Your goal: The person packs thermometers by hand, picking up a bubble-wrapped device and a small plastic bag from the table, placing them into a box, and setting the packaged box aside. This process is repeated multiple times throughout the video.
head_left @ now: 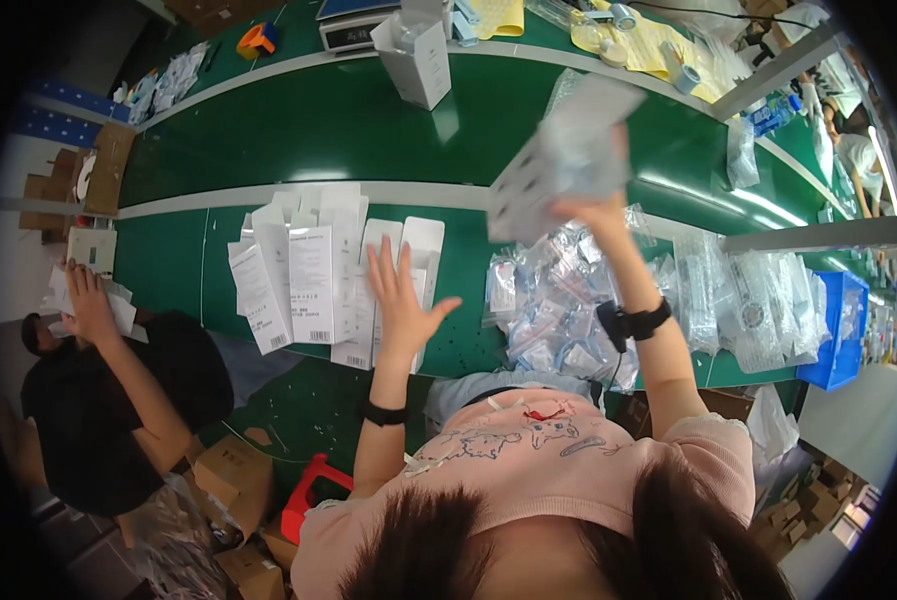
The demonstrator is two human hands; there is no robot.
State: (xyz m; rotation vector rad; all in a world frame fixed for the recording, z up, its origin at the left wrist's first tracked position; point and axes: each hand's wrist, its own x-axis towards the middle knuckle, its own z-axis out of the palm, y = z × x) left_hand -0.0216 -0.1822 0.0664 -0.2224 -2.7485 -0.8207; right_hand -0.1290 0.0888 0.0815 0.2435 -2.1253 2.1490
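Observation:
My left hand, fingers spread, lies over the right end of a group of white cartons and seems to touch the nearest ones; nothing is gripped in it. Several of those cartons have raised flaps. My right hand is wrapped round an open white box, lifted above the bench and smeared by motion. Something pale and see-through shows at the box's opening, too blurred to name. Beneath my right forearm spreads a pile of small clear plastic bags with white and bluish contents.
Bubble-wrap packs lie right of the bags, beside a blue bin. One open white box stands on the green belt. A tape dispenser sits at far left. A co-worker handles white pieces at left.

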